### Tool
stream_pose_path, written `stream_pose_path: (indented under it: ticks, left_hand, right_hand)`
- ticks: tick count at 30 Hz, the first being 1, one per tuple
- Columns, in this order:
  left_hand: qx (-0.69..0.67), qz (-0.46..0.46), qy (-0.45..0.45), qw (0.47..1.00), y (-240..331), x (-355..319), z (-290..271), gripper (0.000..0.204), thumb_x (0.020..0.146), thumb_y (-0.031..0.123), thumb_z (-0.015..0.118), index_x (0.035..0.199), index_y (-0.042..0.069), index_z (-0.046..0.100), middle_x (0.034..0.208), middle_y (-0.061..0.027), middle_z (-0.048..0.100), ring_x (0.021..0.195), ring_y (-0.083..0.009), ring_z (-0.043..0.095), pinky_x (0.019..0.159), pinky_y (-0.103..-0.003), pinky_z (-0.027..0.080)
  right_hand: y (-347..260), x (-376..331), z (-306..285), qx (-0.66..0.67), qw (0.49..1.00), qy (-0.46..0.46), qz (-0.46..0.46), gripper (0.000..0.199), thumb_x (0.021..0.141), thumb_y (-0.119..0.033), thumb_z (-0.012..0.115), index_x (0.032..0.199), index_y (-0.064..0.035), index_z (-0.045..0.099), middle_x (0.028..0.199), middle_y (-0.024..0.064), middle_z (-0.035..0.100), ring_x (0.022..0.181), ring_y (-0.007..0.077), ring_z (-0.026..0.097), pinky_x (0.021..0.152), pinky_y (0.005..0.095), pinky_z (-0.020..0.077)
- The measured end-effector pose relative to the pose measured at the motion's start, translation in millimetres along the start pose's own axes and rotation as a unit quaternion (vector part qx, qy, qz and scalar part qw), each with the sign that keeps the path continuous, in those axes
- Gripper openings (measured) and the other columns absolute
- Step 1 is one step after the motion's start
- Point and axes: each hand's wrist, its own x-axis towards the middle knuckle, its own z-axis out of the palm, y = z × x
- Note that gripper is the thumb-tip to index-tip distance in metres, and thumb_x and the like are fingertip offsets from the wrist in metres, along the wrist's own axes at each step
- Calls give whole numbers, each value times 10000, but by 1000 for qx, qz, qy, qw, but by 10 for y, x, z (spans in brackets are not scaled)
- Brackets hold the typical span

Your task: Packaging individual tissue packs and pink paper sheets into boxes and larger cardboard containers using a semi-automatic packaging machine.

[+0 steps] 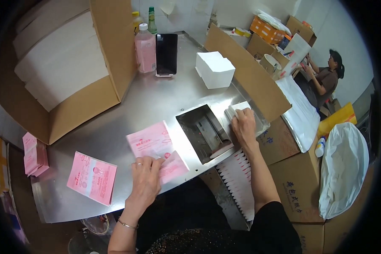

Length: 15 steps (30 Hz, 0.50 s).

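Note:
My left hand (146, 180) is closed, its fingers curled on a pink printed bag (150, 137) that lies on the metal table; a crumpled, see-through part of the bag lifts beside the fingertips. My right hand (244, 127) grips a small stack of white folded tissues (239, 108) at the right side of the table, just beyond a rectangular opening (205, 133) in the tabletop. Further left rests another pink printed bag (92, 178), apart from my left hand. Pink packs (35, 155) are piled at the table's left edge.
A large cardboard box (84, 95) full of white stacks stands at the left. Behind are a phone (166, 55) on a stand, a pink bottle (145, 48) and a white box-shaped block (215, 70). Cardboard boxes (288, 190) and a white bag (345, 169) crowd the right. Another person (328, 76) sits beyond.

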Motion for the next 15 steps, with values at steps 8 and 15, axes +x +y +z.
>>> stream_pose_path:
  ticks: [8, 15]
  left_hand:
    - [-66, 0, 28, 997, 54, 42, 161, 519, 686, 177, 723, 1158, 5, 597, 1312, -246, 523, 1236, -410, 494, 915, -490, 421]
    - [49, -72, 74, 993, 253, 173, 274, 715, 690, 404, 765, 1265, 28, 571, 1457, -263, 410, 1368, -465, 348, 1028, -628, 291]
  right_hand:
    - [-1401, -520, -260, 121, 917, -30, -379, 310, 803, -107, 616, 1097, -13, 642, 1055, 167, 644, 1013, 338, 633, 885, 553, 506]
    - [-1822, -287, 47, 193, 932, -162, -262, 156, 821, -146, 609, 921, -39, 662, 872, 163, 618, 781, 327, 627, 1090, 702, 224]
